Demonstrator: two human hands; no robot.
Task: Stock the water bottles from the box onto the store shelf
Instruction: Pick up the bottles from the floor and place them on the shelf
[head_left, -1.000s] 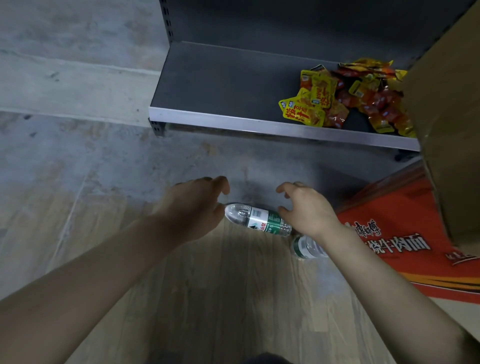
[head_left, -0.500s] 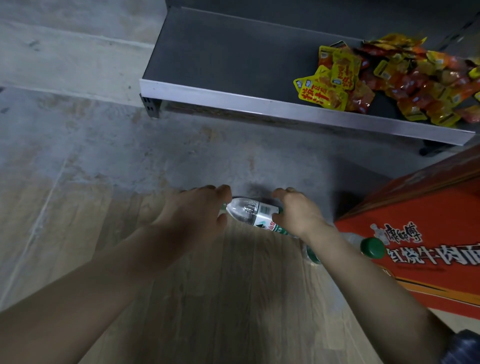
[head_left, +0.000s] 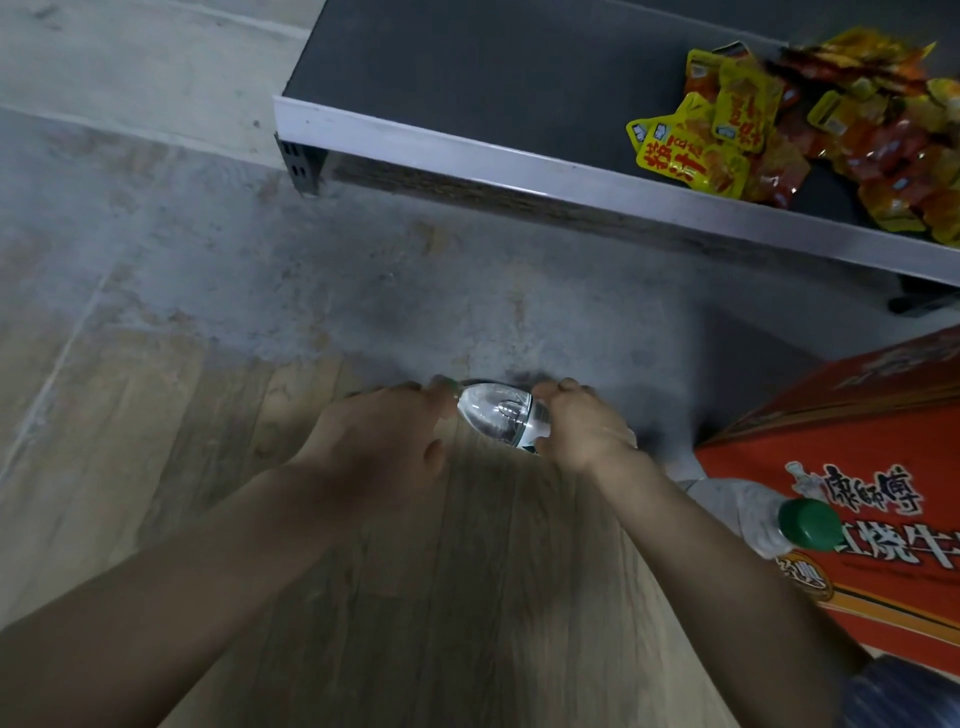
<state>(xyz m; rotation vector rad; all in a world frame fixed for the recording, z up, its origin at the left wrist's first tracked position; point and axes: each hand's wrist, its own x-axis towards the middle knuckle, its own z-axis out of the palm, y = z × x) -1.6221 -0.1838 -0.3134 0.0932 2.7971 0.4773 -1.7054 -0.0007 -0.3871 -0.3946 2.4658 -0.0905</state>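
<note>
A clear water bottle (head_left: 496, 415) with a white and green label lies on its side on the floor. My right hand (head_left: 582, 431) grips its body from the right, fingers curled over the label. My left hand (head_left: 379, 441) holds its neck end, fingertips over the green cap. A second water bottle (head_left: 753, 514) with a green cap lies at the right, against the red box (head_left: 857, 441). The low grey store shelf (head_left: 467, 150) stands beyond the hands; its left part is bare.
Yellow and red snack packets (head_left: 779, 130) are piled on the right part of the shelf. The shelf's metal leg (head_left: 304, 166) stands at its left corner. The floor is grey concrete near the shelf and wood-patterned under my arms.
Both hands have closed in on the lying bottle: my right hand now wraps its body and my left hand has reached its cap end. The view has dropped closer to the floor.
</note>
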